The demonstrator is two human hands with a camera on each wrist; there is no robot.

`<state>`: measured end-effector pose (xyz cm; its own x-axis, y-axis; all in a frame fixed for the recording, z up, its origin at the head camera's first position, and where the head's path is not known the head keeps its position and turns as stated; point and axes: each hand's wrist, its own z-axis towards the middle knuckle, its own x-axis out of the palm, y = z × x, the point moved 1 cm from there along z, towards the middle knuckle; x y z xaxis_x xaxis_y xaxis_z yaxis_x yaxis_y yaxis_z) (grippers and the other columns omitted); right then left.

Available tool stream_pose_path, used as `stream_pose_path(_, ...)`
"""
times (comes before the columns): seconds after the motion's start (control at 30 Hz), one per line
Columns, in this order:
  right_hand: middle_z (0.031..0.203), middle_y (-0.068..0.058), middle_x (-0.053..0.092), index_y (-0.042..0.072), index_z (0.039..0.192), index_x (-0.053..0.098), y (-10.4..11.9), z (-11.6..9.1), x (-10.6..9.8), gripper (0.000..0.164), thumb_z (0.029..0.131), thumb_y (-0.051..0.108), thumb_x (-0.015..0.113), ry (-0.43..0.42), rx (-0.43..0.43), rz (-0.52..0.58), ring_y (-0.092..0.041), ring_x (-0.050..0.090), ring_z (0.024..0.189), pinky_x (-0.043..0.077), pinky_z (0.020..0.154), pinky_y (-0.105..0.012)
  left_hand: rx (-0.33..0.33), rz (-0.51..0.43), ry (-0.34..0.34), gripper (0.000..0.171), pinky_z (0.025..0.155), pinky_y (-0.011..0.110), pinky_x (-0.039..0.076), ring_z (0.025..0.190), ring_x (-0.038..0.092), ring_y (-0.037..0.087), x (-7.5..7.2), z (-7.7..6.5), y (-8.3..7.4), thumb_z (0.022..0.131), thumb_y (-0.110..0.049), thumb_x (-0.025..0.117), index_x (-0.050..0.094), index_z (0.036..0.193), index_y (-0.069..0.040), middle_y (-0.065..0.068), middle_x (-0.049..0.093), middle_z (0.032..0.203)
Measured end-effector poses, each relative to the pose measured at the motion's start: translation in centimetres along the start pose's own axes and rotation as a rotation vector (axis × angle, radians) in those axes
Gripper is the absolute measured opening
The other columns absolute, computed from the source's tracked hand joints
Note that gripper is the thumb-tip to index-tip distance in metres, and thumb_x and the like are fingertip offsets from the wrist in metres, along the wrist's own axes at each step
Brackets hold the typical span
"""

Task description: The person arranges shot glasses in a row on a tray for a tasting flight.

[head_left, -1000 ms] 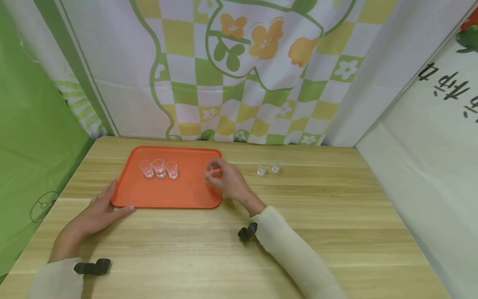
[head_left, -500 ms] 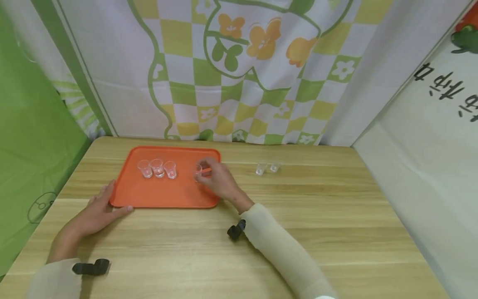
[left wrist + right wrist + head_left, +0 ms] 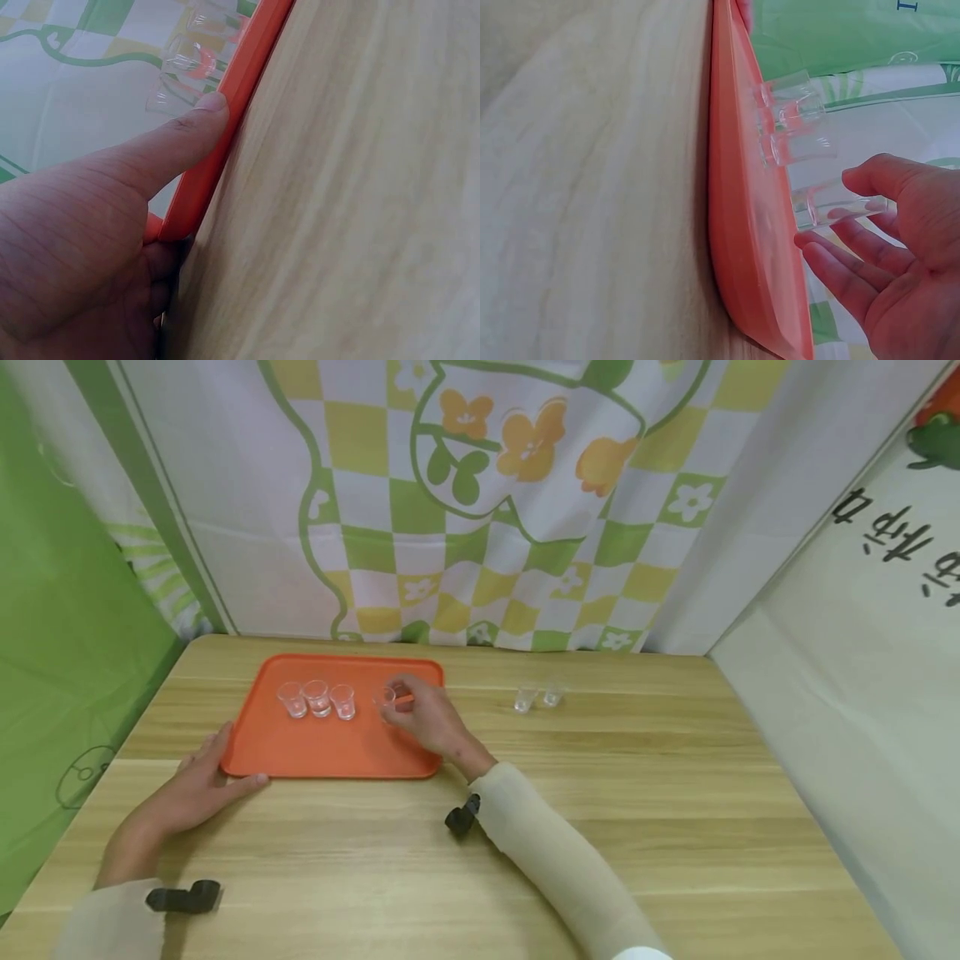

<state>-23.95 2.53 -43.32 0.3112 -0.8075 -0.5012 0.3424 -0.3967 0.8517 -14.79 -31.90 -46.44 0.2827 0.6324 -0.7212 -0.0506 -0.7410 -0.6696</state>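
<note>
An orange tray (image 3: 322, 752) lies on the wooden table, with a row of three small clear shot glasses (image 3: 318, 698) standing on its left half. My right hand (image 3: 429, 717) holds another clear shot glass (image 3: 831, 207) between thumb and fingers, over the tray just right of that row. In the right wrist view this glass is upright, its base at or close to the tray surface. My left hand (image 3: 187, 793) rests at the tray's front left corner. Its extended thumb (image 3: 180, 142) lies along the front rim, and the other fingers run along the left side, partly hidden.
Two more shot glasses, a nearer one (image 3: 526, 698) and one beside it (image 3: 553, 695), stand on the table (image 3: 637, 802) right of the tray. A checked, flowered curtain (image 3: 480, 527) hangs behind the table. Green cloth (image 3: 75, 610) borders the left side.
My right hand has moved left over the tray with its shot glass, closer to the row of three. The left hand has stayed at the tray's corner.
</note>
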Motion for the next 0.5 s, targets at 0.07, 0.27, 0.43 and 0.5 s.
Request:
stream_pose_path(0.07,0.123,-0.010,0.067,0.000,0.128,0.062,0.0,0.2,0.1,0.034,0.098,0.011,0.072,-0.001,0.000,0.002,-0.023,0.072,0.103,0.057,0.079,-0.021,0.003,-0.002,-0.001,0.108,0.108,0.081,-0.002,0.142,-0.010,0.067,0.0,0.0,-0.1,0.101,-0.049,0.062,-0.014,0.162,-0.003,0.041,-0.008,0.160)
stream_pose_path(0.27,0.120,-0.009,0.069,0.001,0.127,0.063,0.1,0.8,0.5,0.034,0.095,0.008,0.075,-0.009,0.000,0.027,-0.021,0.072,0.102,0.057,0.079,-0.020,-0.001,-0.003,0.004,0.105,0.107,0.081,-0.003,0.142,-0.012,0.066,0.0,-0.2,-0.2,0.102,-0.048,0.060,-0.014,0.162,-0.003,0.038,-0.011,0.162)
stream_pose_path(0.43,0.120,-0.010,0.068,0.001,0.127,0.063,0.2,1.2,0.8,0.036,0.094,0.006,0.076,-0.001,0.008,0.042,-0.022,0.072,0.103,0.058,0.078,-0.020,0.004,0.000,0.002,0.105,0.108,0.080,-0.004,0.142,-0.013,0.066,0.0,-0.2,-0.3,0.102,-0.048,0.060,-0.014,0.162,-0.002,0.037,-0.012,0.162)
stream_pose_path(0.5,0.119,-0.010,0.068,0.000,0.128,0.062,0.2,1.3,1.0,0.036,0.095,0.007,0.076,0.004,0.006,0.039,-0.023,0.072,0.104,0.058,0.078,-0.020,0.005,0.000,0.002,0.105,0.108,0.080,-0.004,0.142,-0.012,0.066,0.0,-0.2,-0.3,0.102,-0.048,0.060,-0.014,0.162,-0.002,0.038,-0.012,0.162)
